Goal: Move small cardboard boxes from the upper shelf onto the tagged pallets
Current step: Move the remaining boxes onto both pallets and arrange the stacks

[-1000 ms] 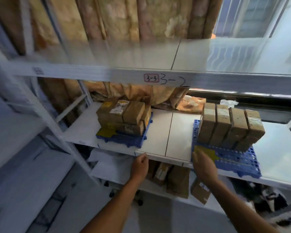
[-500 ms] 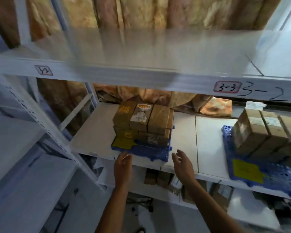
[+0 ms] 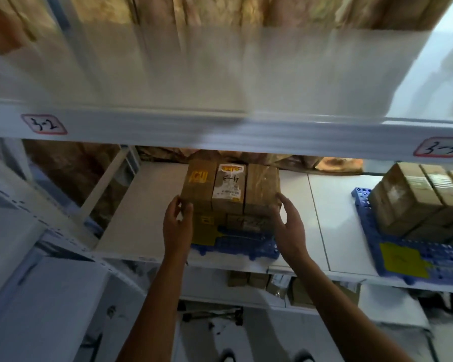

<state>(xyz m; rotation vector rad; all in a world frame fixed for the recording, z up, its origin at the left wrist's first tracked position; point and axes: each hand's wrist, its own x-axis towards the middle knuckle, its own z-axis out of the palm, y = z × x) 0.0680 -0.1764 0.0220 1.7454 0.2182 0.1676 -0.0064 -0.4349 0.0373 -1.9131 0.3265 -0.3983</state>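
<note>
White metal racking, middle shelf (image 3: 152, 205) w/ 2 blue pallets: left pallet (image 3: 246, 245) (yellow tag at its near-left corner) carries a box stack (image 3: 229, 188), 3 boxes across the top row, more below. Right pallet (image 3: 413, 259) holds more boxes (image 3: 413, 202), count unclear. Left hand (image 3: 177, 226) and right hand (image 3: 289, 226) flank the stack, fingers spread, gripping nothing. Shelf labels 3-2 (image 3: 43, 124), 3-3 (image 3: 441, 147).
</note>
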